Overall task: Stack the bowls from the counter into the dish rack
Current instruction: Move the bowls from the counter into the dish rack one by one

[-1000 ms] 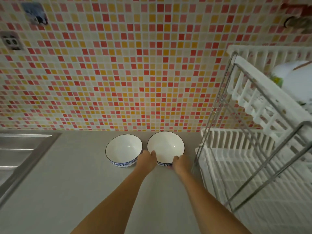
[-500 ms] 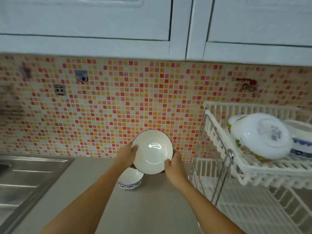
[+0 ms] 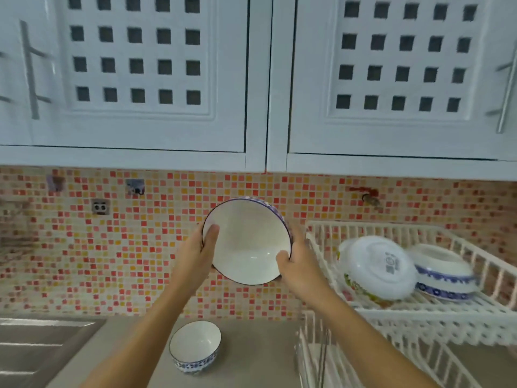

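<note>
I hold a white bowl with a blue patterned outside (image 3: 247, 242) up in the air in front of the tiled wall, tilted so its inside faces me. My left hand (image 3: 200, 252) grips its left rim and my right hand (image 3: 296, 266) grips its right rim. A second, similar bowl (image 3: 195, 345) stands upright on the grey counter below. To the right is the white two-tier dish rack (image 3: 319, 233). On its upper tier two bowls lie upside down: a white one with a floral edge (image 3: 377, 268) and a blue-banded one (image 3: 444, 273).
A steel sink (image 3: 36, 348) is at the lower left. White cabinet doors with square cut-outs (image 3: 134, 79) hang overhead. A red tap (image 3: 368, 196) sticks out of the mosaic wall above the rack. The rack's lower tier (image 3: 363, 359) has several white ribs.
Both hands lifted the right-hand bowl off the counter and raised it to rack-top height, tilting it toward me. The view swung upward, showing the cabinets. The other bowl stayed on the counter.
</note>
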Demonstrator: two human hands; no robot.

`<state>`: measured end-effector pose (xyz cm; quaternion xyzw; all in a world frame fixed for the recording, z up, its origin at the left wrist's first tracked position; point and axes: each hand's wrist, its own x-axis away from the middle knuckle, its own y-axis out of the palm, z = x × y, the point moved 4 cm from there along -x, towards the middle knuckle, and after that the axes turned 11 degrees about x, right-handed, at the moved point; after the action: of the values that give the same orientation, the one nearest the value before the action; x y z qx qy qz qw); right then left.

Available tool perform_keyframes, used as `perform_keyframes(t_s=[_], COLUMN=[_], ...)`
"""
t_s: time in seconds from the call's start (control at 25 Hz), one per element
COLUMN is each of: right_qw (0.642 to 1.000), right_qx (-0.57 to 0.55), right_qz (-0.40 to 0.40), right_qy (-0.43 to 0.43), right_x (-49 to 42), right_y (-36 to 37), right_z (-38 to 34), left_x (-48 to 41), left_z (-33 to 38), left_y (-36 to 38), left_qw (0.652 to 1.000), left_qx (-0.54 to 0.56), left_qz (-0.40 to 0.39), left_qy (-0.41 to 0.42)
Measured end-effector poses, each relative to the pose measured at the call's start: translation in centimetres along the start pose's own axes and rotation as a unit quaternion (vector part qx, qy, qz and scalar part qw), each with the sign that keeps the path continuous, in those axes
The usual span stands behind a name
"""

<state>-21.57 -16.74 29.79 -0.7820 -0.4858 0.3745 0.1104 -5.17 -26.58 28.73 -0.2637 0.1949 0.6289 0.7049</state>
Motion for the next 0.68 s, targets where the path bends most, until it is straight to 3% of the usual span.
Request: perform_keyframes(t_s=[0.12, 0.24, 0.32, 0.4, 0.56, 0.6, 0.68], right_qw=[0.999, 0.998, 0.997, 0.993, 0.972, 0.963, 0.954], right_qx=[-0.015, -0.021, -0.004, 0.037, 0.179, 0.22, 0.267], right_qz=[0.038, 0.051, 0.069, 0.087, 0.108, 0.099, 0.067], right_qy=[-0.008, 0.002, -0.027, -0.069, -0.112, -0.12, -0.117], right_x=[-0.2, -0.2, 0.3, 1.0, 1.9, 1.9, 1.8], right_y=[-6.1, -11.9, -16.1, -20.1, -26.1, -27.3, -29.4], right_z=[0.5, 2.9, 4.9, 6.8, 11.3, 12.6, 14.6], left_x=[-0.7, -0.4, 0.1, 1.0, 2.0, 2.3, 3.3], left_z=[4.9, 8.1, 9.4, 11.1, 13.3, 13.8, 14.2], left_y=[3.9, 9.0, 12.8, 17.0, 23.7, 25.2, 28.0], left_qw=[0.997, 0.993, 0.986, 0.96, 0.859, 0.85, 0.869], left_qx=[0.02, 0.08, 0.113, 0.138, 0.331, 0.322, 0.229], left_qz=[0.005, -0.027, -0.101, -0.239, -0.384, -0.407, -0.433], left_qy=[0.073, 0.088, 0.07, 0.047, -0.075, -0.089, -0.068])
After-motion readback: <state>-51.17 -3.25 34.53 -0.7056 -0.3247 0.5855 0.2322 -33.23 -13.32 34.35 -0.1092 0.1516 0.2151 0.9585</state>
